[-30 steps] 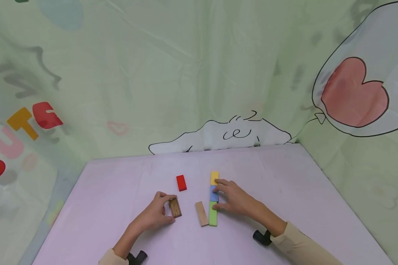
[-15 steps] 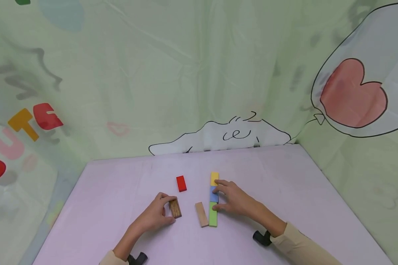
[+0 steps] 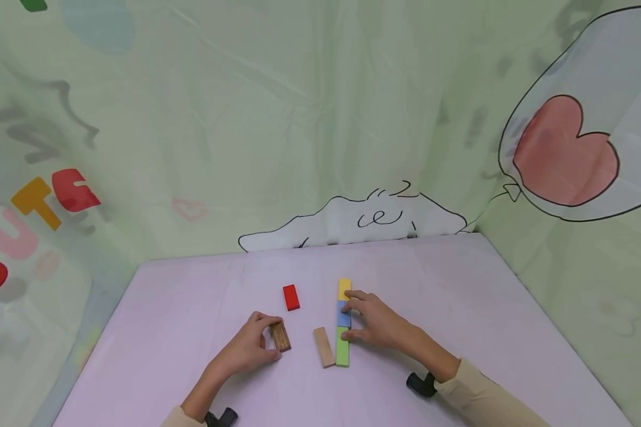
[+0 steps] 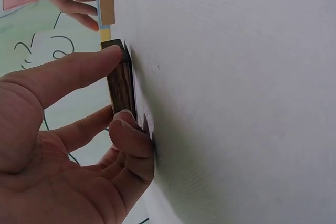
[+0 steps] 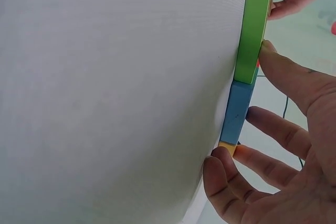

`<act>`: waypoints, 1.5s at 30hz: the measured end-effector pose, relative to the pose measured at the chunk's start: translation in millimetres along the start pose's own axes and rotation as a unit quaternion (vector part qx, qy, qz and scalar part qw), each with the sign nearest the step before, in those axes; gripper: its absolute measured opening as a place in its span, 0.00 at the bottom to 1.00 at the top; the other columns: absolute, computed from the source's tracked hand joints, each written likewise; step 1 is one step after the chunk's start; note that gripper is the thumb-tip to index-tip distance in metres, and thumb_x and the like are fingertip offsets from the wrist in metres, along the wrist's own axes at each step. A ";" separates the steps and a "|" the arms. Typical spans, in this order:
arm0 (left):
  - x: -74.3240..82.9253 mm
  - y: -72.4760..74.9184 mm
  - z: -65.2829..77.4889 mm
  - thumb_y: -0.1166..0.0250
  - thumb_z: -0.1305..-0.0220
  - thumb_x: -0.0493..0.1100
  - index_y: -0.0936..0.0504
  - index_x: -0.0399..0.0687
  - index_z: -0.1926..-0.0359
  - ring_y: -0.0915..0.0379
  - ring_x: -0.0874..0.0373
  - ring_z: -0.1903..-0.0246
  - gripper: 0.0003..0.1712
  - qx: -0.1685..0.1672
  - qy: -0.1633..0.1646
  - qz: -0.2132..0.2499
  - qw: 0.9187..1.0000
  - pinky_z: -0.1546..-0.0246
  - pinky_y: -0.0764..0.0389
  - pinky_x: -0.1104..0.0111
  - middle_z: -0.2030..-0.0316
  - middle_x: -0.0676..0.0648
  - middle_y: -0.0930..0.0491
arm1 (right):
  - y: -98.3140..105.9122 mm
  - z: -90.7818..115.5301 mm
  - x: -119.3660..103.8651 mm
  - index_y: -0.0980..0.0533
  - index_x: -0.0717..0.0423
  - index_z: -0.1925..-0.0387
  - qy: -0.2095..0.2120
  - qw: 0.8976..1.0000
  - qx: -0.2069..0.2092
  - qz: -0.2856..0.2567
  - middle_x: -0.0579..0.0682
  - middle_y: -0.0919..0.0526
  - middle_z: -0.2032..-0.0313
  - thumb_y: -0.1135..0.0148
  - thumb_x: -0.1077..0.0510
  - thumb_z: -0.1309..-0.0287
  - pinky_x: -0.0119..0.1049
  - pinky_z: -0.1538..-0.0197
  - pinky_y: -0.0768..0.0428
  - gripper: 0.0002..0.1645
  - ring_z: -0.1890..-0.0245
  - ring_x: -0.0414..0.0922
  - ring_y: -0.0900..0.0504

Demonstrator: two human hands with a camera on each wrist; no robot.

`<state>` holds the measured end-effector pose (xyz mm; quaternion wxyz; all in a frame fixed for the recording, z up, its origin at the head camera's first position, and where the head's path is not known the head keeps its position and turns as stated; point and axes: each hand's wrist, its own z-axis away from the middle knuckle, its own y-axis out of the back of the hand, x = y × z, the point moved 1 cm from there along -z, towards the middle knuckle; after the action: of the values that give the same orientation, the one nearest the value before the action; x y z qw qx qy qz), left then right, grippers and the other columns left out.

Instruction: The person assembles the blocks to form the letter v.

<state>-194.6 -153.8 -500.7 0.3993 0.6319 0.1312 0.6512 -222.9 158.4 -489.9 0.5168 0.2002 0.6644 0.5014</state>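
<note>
My left hand (image 3: 250, 344) pinches a dark brown wooden block (image 3: 281, 337) lengthwise, thumb at the near end and a finger at the far end. In the left wrist view, the brown block (image 4: 122, 88) lies at the tabletop between thumb and fingers. Yellow (image 3: 344, 286), blue (image 3: 344, 319) and green (image 3: 342, 351) blocks form a straight row, end to end. Fingertips of my right hand (image 3: 378, 321) rest on this row: the thumb on the green block (image 5: 254, 27), other fingers on the blue block (image 5: 238, 111) and the yellow block (image 5: 228, 148).
A light wooden block (image 3: 324, 347) lies slightly askew left of the green one, its near end close to it. Farther back is a red block (image 3: 291, 298). Behind the pale tabletop (image 3: 192, 296) hangs a printed curtain (image 3: 246, 118).
</note>
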 end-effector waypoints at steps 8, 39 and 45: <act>-0.4 2.0 -3.2 0.19 0.44 0.40 0.23 0.44 0.31 0.30 0.56 0.62 0.40 0.003 0.012 0.000 1.000 0.68 0.27 0.72 0.42 0.40 0.27 | -0.7 0.1 1.6 0.16 0.56 0.46 -0.006 1.000 -0.002 -0.002 0.64 0.29 0.26 0.18 0.46 0.45 0.61 0.27 0.27 0.29 0.26 0.67 0.29; 22.7 9.2 -37.5 0.16 0.48 0.44 0.18 0.47 0.36 0.28 0.56 0.62 0.38 0.009 -0.020 -0.038 0.999 0.64 0.24 0.66 0.50 0.45 0.20 | 0.7 0.3 0.4 0.15 0.55 0.46 -0.017 1.000 -0.003 -0.015 0.63 0.29 0.25 0.18 0.47 0.46 0.60 0.25 0.29 0.29 0.25 0.65 0.30; 25.0 8.5 -46.3 0.15 0.50 0.45 0.17 0.46 0.37 0.29 0.56 0.59 0.38 0.013 -0.027 -0.059 0.998 0.63 0.26 0.65 0.54 0.46 0.20 | 1.3 -0.4 0.0 0.15 0.56 0.46 -0.004 1.000 0.002 -0.019 0.64 0.28 0.26 0.18 0.46 0.46 0.61 0.26 0.28 0.30 0.26 0.67 0.29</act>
<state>-237.6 -126.7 -484.8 0.4323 0.6454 0.1655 0.6076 -223.5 158.8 -488.8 0.5284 0.1908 0.6668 0.4897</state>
